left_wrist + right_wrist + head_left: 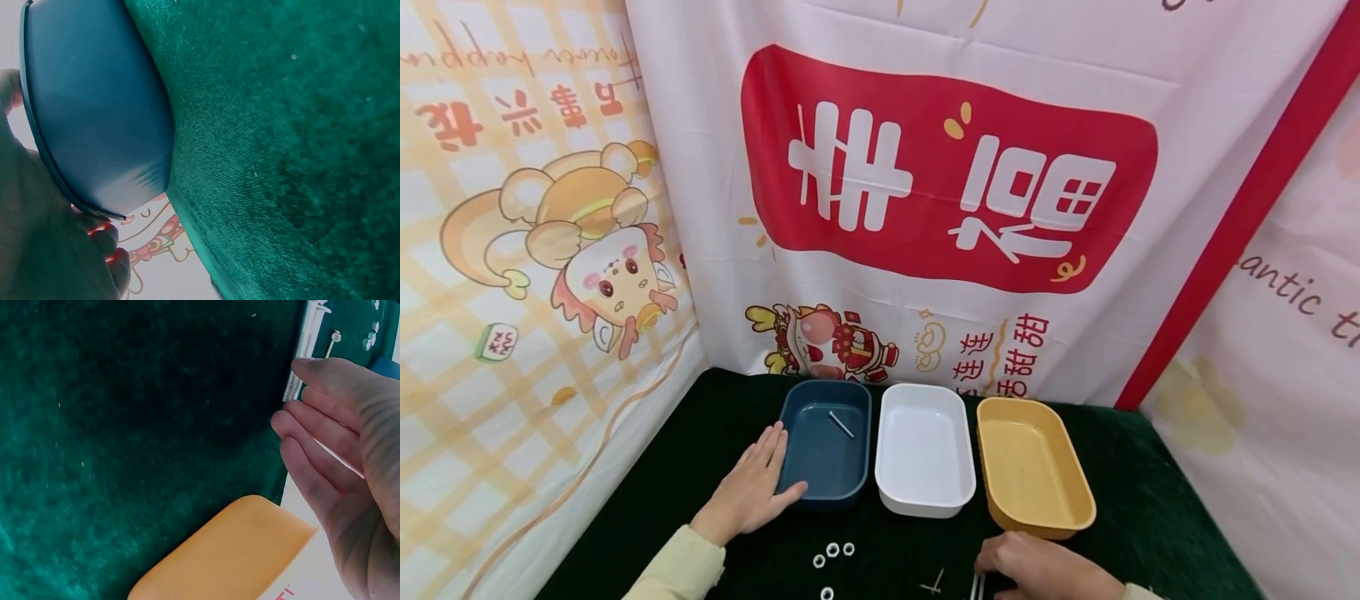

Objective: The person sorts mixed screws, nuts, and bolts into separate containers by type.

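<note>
So the right hand (pixel 1048 567) is pinching a couple of long bolts (pixel 306 340) by the threaded end, down on the tabletop (pixel 1120 467) just in front of the yellow tray (pixel 1033 467). Long axis runs roughly front to back, tips toward the trays, heads toward the person. Left hand's (pixel 748 492) got fingers straight against the blue tray's (pixel 823 471) rim. Pin (pixel 841 425) lies diagonally inside.

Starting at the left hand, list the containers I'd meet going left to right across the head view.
Left hand → dark blue rounded-rectangular plastic-looking tray → white rounded-rectangular plastic-looking tray → yellow rounded-rectangular plastic-looking tray.
</note>
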`<state>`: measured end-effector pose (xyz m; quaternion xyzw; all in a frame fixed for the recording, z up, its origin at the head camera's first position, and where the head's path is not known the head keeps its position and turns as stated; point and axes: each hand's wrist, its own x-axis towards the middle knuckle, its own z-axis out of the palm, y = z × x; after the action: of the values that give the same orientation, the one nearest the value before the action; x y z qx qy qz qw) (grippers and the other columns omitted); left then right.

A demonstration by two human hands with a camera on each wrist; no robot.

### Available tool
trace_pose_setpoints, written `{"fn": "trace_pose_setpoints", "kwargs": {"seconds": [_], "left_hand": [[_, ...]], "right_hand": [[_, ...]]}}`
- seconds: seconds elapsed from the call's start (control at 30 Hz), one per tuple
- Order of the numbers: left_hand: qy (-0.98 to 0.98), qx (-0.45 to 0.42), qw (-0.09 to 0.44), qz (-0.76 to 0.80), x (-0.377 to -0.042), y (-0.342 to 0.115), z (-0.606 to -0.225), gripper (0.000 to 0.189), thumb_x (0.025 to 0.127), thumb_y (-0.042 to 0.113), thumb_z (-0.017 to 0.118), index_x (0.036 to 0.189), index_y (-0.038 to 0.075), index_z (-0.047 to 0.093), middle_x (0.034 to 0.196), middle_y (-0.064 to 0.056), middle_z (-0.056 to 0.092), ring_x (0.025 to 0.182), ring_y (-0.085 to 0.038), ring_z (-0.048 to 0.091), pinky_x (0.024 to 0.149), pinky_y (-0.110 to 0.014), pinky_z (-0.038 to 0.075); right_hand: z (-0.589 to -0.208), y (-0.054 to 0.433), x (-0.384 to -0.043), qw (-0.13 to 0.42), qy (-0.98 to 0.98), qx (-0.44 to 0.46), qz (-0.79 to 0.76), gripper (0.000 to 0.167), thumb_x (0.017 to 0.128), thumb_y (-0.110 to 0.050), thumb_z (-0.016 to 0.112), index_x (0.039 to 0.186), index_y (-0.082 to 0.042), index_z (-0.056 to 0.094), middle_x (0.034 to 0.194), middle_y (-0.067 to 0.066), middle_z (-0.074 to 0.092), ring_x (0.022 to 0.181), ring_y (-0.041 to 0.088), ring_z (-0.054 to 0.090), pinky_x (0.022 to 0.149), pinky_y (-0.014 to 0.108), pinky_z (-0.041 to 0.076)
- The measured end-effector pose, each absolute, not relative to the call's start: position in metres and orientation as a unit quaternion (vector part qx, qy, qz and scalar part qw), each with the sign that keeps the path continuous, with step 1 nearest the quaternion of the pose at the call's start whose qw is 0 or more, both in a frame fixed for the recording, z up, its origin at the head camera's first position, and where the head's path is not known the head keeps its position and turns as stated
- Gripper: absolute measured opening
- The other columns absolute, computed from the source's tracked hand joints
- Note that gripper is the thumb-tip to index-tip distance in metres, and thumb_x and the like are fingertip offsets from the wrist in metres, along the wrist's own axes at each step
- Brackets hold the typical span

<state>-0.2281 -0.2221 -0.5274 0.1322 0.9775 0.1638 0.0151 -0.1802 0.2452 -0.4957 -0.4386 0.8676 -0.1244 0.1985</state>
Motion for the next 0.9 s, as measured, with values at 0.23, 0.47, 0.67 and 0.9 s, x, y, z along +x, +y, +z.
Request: {"fn": "trace_pose_setpoints", "kwargs": {"seconds": [0.23, 0.47, 0.67, 0.9], "left_hand": [[0.978, 0.128, 0.017, 0.162, -0.228, -0.221, -0.528, 0.102, 0.101, 0.07, 0.051, 0.167, -0.001, 0.02, 0.178, -0.019, 0.011, 0.165, -0.042, 0.012, 0.131, -0.064, 0.019], [0.978, 0.127, 0.014, 0.163, -0.228, -0.221, -0.53, 0.1, 0.101, 0.067, 0.053, 0.167, -0.002, 0.02, 0.178, -0.019, 0.011, 0.165, -0.042, 0.012, 0.131, -0.064, 0.02], [0.978, 0.128, 0.016, 0.162, -0.229, -0.222, -0.53, 0.1, 0.102, 0.066, 0.053, 0.167, -0.002, 0.02, 0.178, -0.019, 0.011, 0.165, -0.042, 0.012, 0.131, -0.064, 0.019], [0.977, 0.129, 0.015, 0.167, -0.23, -0.222, -0.53, 0.1, 0.102, 0.066, 0.053, 0.167, -0.002, 0.019, 0.178, -0.019, 0.011, 0.165, -0.042, 0.012, 0.131, -0.064, 0.019]], "right_hand": [[-0.504, 0.245, -0.183, 0.179, 0.866, -0.453, -0.113, 0.027, 0.092, -0.028, 0.082, 0.119, -0.028, 0.076, 0.104, -0.019, 0.076, 0.084, -0.009, 0.066, 0.076, 0.017, 0.061], [-0.508, 0.244, -0.185, 0.155, 0.867, -0.468, -0.078, 0.027, 0.089, -0.027, 0.085, 0.114, -0.031, 0.076, 0.099, -0.02, 0.073, 0.081, -0.009, 0.062, 0.075, 0.016, 0.059], [-0.509, 0.24, -0.187, 0.142, 0.861, -0.485, -0.055, 0.027, 0.088, -0.027, 0.086, 0.113, -0.032, 0.077, 0.099, -0.021, 0.073, 0.081, -0.01, 0.062, 0.074, 0.015, 0.059], [-0.507, 0.237, -0.189, 0.166, 0.856, -0.488, -0.039, 0.021, 0.09, -0.021, 0.084, 0.108, -0.031, 0.079, 0.1, -0.018, 0.073, 0.081, -0.01, 0.062, 0.074, 0.015, 0.059]]}}
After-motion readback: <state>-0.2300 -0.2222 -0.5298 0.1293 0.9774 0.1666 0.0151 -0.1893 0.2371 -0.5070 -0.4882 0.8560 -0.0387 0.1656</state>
